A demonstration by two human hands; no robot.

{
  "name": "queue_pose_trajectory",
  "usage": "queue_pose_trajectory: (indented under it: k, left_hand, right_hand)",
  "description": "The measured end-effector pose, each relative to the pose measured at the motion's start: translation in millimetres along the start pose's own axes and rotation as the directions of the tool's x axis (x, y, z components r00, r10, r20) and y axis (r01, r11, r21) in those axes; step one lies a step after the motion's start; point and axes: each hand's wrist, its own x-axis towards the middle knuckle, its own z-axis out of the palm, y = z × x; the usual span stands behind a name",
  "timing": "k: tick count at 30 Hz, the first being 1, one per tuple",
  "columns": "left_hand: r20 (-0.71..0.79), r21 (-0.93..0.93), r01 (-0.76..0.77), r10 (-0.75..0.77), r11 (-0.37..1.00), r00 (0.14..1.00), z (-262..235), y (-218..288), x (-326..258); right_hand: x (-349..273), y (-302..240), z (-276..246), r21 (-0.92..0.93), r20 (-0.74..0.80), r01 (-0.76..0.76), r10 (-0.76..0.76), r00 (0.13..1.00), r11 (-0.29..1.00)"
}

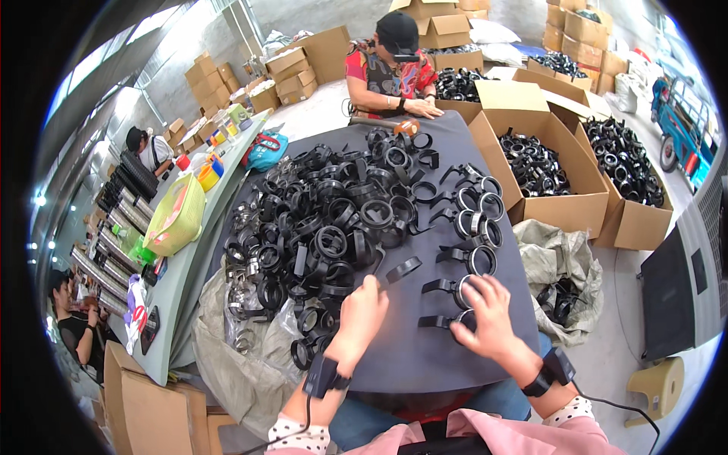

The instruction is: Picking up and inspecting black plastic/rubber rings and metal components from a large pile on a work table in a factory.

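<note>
My left hand (359,317) is closed at the near edge of a large heap of black rings with handles (330,241). A thin, dark curved piece rises just above its fingertips; I cannot make out whether the fingers grip it. A single black ring piece (403,269) appears just beyond that hand, to its right. My right hand (489,317), fingers spread, is over the near end of a row of similar rings (483,261). Their flat handles point left, and the hand partly covers the nearest ring pieces (435,321).
The dark cloth-covered table (402,356) holds everything. Cardboard boxes (565,215) full of ring parts and a sack (557,250) stand to the right. Across the table a person (390,68) rests their hands near an orange-ended tool (407,127). A side bench holds a yellow-green basket (176,216).
</note>
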Motion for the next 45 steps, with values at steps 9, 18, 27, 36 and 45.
queue_pose_trajectory:
  k: [9, 18, 27, 36, 45]
  left_hand:
    - [-0.050, -0.403, 0.134, -0.168, 0.905, 0.985, -5.0, -1.5, -138.8]
    - [0.000, -0.338, 0.034, -0.036, 0.941, 0.999, 23.6, -18.6, -157.0]
    - [0.169, -0.279, 0.045, 0.003, 0.959, 0.986, 36.7, -26.5, -166.8]
    - [-0.078, -0.585, -0.119, 0.091, 0.802, 0.993, 45.1, -28.3, -164.5]
    - [0.061, -0.401, -0.100, 0.135, 0.910, 0.989, 30.3, -23.4, -163.6]
  right_hand:
    - [142.8, -14.3, 61.1, -0.132, 0.062, 0.191, -0.184, 0.981, 0.973]
    - [132.3, -153.9, 148.0, 0.458, 0.419, 0.330, -0.527, 0.739, 0.826]
    - [143.5, -281.2, 254.6, 0.527, 0.563, 0.419, -0.673, 0.481, 0.740]
    - [97.5, -304.9, 379.2, 0.259, 0.430, 0.625, -0.667, 0.608, 0.736]
    - [146.9, -238.3, 203.5, 0.561, 0.455, 0.363, -0.644, 0.616, 0.744]
